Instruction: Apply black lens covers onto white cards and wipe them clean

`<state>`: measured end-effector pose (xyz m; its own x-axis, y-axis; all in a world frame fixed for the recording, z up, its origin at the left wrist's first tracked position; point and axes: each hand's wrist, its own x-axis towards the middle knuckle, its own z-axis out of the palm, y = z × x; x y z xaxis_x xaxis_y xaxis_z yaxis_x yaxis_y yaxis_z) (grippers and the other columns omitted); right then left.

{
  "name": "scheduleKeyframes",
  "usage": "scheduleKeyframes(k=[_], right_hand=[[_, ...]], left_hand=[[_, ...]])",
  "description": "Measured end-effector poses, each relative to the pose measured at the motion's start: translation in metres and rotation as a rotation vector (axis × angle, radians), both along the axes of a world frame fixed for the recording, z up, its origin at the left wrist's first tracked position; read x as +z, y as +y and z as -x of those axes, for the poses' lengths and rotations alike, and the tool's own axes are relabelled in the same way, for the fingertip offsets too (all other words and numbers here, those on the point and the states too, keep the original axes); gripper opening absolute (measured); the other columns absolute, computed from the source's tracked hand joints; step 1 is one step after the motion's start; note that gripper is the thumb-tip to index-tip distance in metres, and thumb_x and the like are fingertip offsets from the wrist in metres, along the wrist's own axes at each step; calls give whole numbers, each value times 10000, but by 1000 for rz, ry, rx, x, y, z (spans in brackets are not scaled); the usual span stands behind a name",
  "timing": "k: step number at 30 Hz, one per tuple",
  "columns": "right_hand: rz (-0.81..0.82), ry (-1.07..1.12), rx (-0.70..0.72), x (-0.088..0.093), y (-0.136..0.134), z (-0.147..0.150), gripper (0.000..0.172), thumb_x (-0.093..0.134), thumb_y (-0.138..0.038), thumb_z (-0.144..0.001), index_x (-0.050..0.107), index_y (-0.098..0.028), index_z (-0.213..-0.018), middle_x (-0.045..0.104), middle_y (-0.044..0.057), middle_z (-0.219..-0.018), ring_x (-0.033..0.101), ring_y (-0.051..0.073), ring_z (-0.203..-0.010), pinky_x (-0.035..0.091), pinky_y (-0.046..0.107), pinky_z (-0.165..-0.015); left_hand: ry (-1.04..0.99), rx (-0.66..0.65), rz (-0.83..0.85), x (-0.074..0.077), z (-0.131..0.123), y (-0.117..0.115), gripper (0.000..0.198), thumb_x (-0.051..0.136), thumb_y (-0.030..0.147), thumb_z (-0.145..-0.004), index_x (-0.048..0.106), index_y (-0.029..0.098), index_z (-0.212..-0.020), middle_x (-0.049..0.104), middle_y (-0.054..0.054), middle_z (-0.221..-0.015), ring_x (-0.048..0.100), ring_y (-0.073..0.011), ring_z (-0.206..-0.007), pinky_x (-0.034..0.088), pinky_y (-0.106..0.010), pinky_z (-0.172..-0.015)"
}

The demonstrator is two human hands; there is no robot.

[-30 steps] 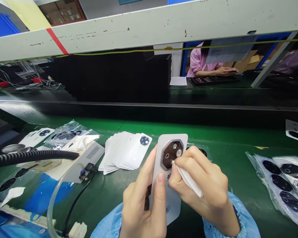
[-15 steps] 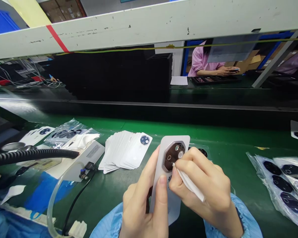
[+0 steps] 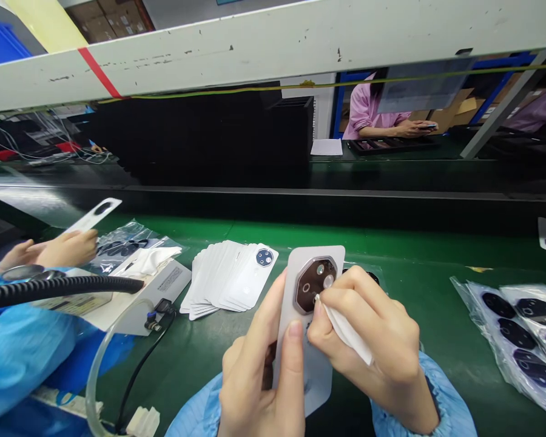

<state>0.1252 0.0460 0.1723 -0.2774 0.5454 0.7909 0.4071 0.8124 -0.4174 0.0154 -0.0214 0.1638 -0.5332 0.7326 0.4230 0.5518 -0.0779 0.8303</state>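
Near the bottom centre, my left hand (image 3: 268, 358) grips a silver phone back panel (image 3: 316, 388) by its long edges, tilted up. A dark octagonal camera plate (image 3: 316, 284) sits at the panel's upper end. My right hand (image 3: 373, 340) pinches a white cloth-like wipe (image 3: 348, 334), whose tip touches the camera plate at its lower right. Left of the panel, a fanned stack of white phone panels (image 3: 232, 276) lies on the green table, the top one showing a round dark camera plate (image 3: 264, 258).
A co-worker's hands (image 3: 68, 247) hold a white panel (image 3: 95, 215) at the left, behind a black corrugated hose (image 3: 64, 285) and a white box (image 3: 164, 288). Bagged dark camera plates (image 3: 514, 334) lie at the right. A person in pink (image 3: 364, 112) sits beyond the white beam (image 3: 264, 51).
The co-worker's hands and blue sleeve have come into view at the left with a white panel held up. My hands and the silver panel have shifted very slightly left.
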Motion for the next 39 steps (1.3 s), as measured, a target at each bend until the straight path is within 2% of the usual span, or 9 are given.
scheduleKeyframes(k=[5,8,10,19,23,25,29,34,39], right_hand=[[192,288,144,7,0,-8,158,607,-34,-724,573,-161,-811,510,-4,-691,487,92,-571,399,236,-475],[298,398,179,10,1,-12,119,595,-60,-742,582,-170,-785,511,-15,-662,492,91,-516,388,249,-441],[323,401,186,11,0,-12,119,597,-65,-745,588,-177,-786,514,-20,-651,500,93,-502,390,251,-429],[295,347,162,15,-6,-14,142,615,-61,-741,606,-182,-815,546,-7,-678,536,106,-516,436,263,-434],[298,336,167,15,-5,-14,147,617,-58,-741,615,-178,-826,553,-6,-669,536,105,-506,434,256,-418],[303,328,160,16,-6,-14,142,616,-62,-750,620,-177,-832,556,-4,-667,535,103,-499,432,250,-408],[274,312,130,17,-8,-15,153,626,-55,-754,626,-169,-857,569,4,-683,533,93,-496,409,230,-373],[155,116,46,18,-10,-13,152,620,-68,-769,609,-166,-885,604,10,-728,568,93,-616,464,202,-465],[22,29,-41,12,-11,-7,130,590,-75,-795,599,-160,-892,587,-6,-717,546,69,-587,424,211,-475]], left_hand=[[-258,29,73,18,-1,4,376,643,383,-795,661,287,-1158,716,-3,-1038,699,-183,-731,463,-146,-351],[-335,29,80,24,1,6,386,640,396,-779,674,276,-1144,578,43,-1297,536,-310,-1195,437,-123,-328],[-391,28,100,25,2,7,394,653,406,-765,683,264,-1131,546,49,-1328,464,-338,-1259,428,-122,-319],[-409,-40,64,22,9,6,378,663,356,-775,688,229,-1129,567,-4,-1304,671,-298,-976,446,-149,-316],[-447,-43,68,26,7,6,372,640,351,-809,667,233,-1161,738,-25,-962,714,-241,-784,455,-148,-332],[-467,-40,63,28,5,7,375,622,338,-827,651,235,-1186,749,-21,-831,715,-226,-735,452,-148,-335],[-407,-13,36,28,1,8,367,593,309,-837,649,235,-1191,731,-25,-981,707,-235,-812,427,-147,-314],[-256,-40,28,21,-2,6,372,609,325,-839,627,303,-1209,711,35,-698,586,-85,-452,430,-119,-350],[-114,-131,-4,13,-4,4,376,560,282,-874,597,274,-1249,692,16,-670,551,-90,-425,429,-149,-359]])
